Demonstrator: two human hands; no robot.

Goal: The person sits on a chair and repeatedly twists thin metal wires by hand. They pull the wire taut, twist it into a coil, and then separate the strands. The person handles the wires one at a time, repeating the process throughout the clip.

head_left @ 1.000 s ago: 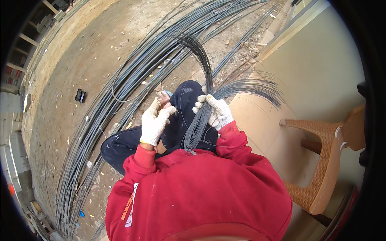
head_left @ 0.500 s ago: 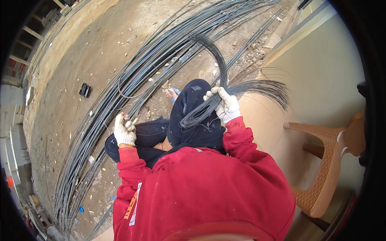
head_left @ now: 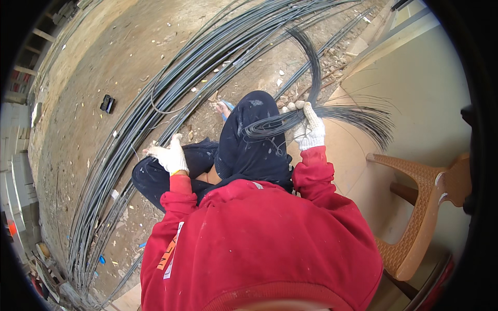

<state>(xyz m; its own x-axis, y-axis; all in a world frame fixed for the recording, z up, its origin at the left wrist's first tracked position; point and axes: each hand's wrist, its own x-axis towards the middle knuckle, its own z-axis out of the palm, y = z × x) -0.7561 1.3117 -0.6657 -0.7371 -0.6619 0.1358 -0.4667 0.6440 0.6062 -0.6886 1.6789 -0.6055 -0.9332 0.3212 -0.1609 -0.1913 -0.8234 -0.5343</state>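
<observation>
My right hand (head_left: 310,129), in a white knitted glove, is closed around a bundle of thin dark tie wire (head_left: 358,115) above my right knee. The bundle's folded loops (head_left: 267,127) hang to the left of the glove, and its loose ends fan out to the right. Another curved length of the wire (head_left: 314,67) rises from the grip and bends away to the far side. Over my left knee, my gloved left hand (head_left: 170,155) has its thumb apart and its fingers stretched leftward. A thin strand lies near those fingertips; no hold on it shows.
Long dark steel rods (head_left: 171,93) lie across the dirt beyond my folded legs. A small black object (head_left: 107,103) is on the ground to the left. A brown plastic chair (head_left: 417,228) stands at right, beside a pale wall (head_left: 425,88). Grey blocks (head_left: 18,171) line the left edge.
My right hand and the wire bundle have shifted right. My left hand has turned and moved slightly up and right, its fingers going from curled to stretched out.
</observation>
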